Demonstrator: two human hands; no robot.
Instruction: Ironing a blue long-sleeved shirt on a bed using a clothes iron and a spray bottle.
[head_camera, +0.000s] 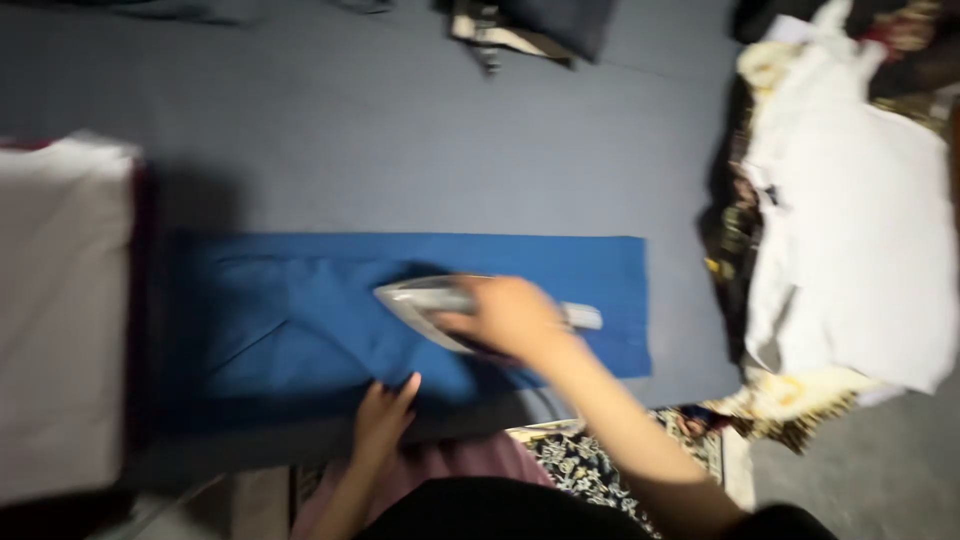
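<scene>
head view, somewhat blurred by motion: the right hand (510, 318) is closing its fingers around the handle of a pale grey clothes iron (440, 308), fist-like, with the knuckles turned up. the iron is lying flat on a blue folded cloth (300, 310), its pointed tip aiming to the left and its blunt end sticking out to the right past the hand. the cloth is stretching left to right across the near part of a dark grey ironing surface (400, 140), with a diagonal crease showing on its left half. the left hand (384, 418) is resting at the near edge of the blue cloth, just near of the iron, its fingers pressed together and lying flat on the fabric, not pinching anything. the two hands are sitting close together but apart. at the left edge a light grey folded fabric (60, 310) is lying on the surface, just beside the blue cloth. at the right a white garment (850, 230) is draping over a patterned brown and cream fabric (790, 400), well apart from the iron. at the far edge a dark bundle (540, 25) is lying, too blurred to identify. near the person's body a patterned rug (590, 465) is showing on the floor.
</scene>
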